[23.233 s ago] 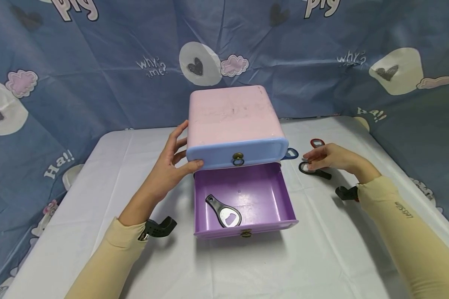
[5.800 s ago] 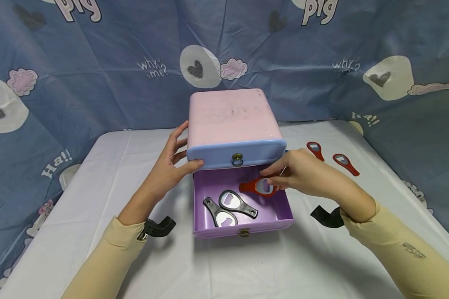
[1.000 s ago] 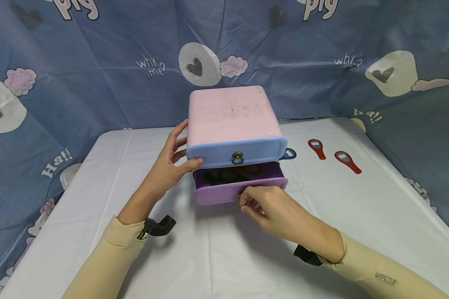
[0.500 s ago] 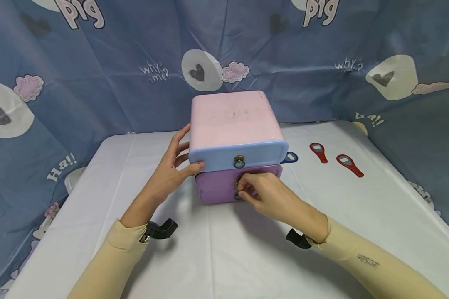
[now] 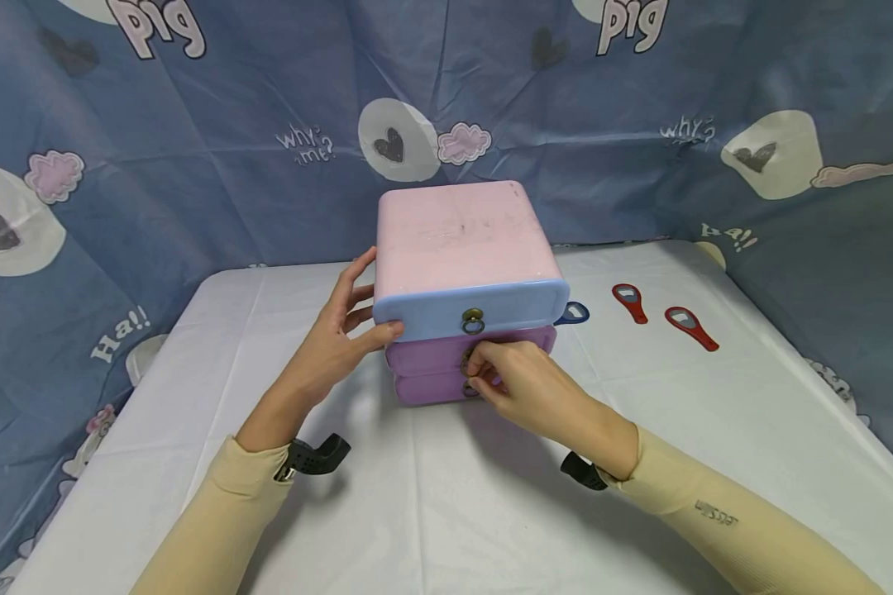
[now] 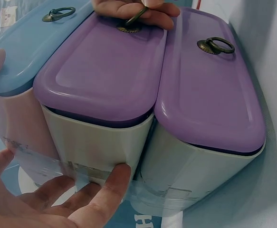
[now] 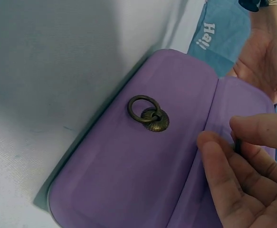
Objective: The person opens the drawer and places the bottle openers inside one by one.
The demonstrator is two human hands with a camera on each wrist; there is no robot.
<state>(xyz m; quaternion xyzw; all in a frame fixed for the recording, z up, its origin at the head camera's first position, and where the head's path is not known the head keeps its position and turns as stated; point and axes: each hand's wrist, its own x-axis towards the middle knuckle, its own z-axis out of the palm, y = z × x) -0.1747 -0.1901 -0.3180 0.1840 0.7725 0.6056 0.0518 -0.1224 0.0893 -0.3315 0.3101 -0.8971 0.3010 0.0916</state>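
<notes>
A small drawer cabinet (image 5: 461, 235) with a pink top stands on the white table. Its blue top drawer (image 5: 424, 316) and two purple drawers below are pushed in. My right hand (image 5: 536, 387) pinches the brass ring pull (image 6: 137, 18) of the middle purple drawer (image 6: 105, 66) between thumb and fingertips. Below it, the bottom purple drawer (image 7: 143, 156) has its own ring (image 7: 133, 108) hanging untouched. My left hand (image 5: 314, 355) rests against the cabinet's left side, fingers spread, with the thumb on the blue drawer's front corner. The drawers' insides are hidden.
On the table right of the cabinet lie two red bottle openers, one nearer the cabinet (image 5: 630, 302) and one farther right (image 5: 691, 328). A blue bottle opener (image 5: 575, 312) is partly hidden behind the cabinet's right side. A blue printed cloth (image 5: 268, 198) hangs behind.
The middle purple drawer stood open earlier, and black and red bottle openers came to lie in it. My right hand then pushed it in by its ring. My left hand stayed put.
</notes>
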